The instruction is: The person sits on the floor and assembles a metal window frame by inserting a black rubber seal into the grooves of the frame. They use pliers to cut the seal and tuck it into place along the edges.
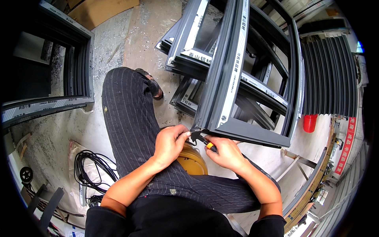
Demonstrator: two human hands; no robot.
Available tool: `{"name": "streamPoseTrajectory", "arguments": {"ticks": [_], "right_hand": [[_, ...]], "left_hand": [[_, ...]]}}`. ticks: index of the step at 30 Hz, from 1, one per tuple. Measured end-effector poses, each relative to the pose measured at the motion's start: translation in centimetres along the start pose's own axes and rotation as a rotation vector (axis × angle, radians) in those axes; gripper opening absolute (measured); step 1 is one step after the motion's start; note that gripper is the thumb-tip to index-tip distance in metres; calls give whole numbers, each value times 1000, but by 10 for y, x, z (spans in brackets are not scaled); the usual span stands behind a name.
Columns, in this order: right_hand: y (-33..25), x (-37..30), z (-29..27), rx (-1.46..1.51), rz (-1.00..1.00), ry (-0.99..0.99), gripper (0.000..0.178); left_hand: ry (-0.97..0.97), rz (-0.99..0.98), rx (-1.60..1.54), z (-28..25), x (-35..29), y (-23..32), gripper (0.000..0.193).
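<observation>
A dark grey metal window frame (pixel 256 137) leans in front of me, its near corner between my two hands. At that corner my left hand (pixel 170 145) is closed, thumb and fingertips pinching a thin black strip (pixel 194 136) that looks like rubber seal. Just right of it, my right hand (pixel 227 153) is wrapped round a small hand tool (pixel 211 147) with a black and yellow-orange handle. The tool's tip points toward the strip by the corner; its exact kind is partly hidden by my fingers.
More dark frames (pixel 189 69) are stacked behind, and another frame (pixel 79 63) stands at left. A yellow round stool or bucket (pixel 191 160) sits between my legs. Coiled black cable (pixel 89 166) lies lower left. A red bucket (pixel 310 123) stands at right near stacked dark profiles (pixel 328 77).
</observation>
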State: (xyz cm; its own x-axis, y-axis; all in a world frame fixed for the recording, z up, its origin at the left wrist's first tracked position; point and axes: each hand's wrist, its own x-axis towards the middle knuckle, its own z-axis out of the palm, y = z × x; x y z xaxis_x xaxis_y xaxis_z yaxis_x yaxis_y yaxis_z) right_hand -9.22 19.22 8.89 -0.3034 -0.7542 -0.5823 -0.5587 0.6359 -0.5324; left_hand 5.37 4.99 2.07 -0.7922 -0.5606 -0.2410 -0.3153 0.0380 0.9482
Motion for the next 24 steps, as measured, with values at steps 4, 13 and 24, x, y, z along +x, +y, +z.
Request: {"name": "streamPoseTrajectory", "arguments": {"ticks": [4,13,24], "right_hand": [[-2,-1,3,-91,51,2,28],[22,-130,1,574,370,-146,21],[13,-223,69,245,242,-248,24]], "left_hand": [[-38,-104,-107,1,0,0,12],[-141,-227,-262,3,-3,-12,16],[-164,-403,-498,11,24,9,31]]}}
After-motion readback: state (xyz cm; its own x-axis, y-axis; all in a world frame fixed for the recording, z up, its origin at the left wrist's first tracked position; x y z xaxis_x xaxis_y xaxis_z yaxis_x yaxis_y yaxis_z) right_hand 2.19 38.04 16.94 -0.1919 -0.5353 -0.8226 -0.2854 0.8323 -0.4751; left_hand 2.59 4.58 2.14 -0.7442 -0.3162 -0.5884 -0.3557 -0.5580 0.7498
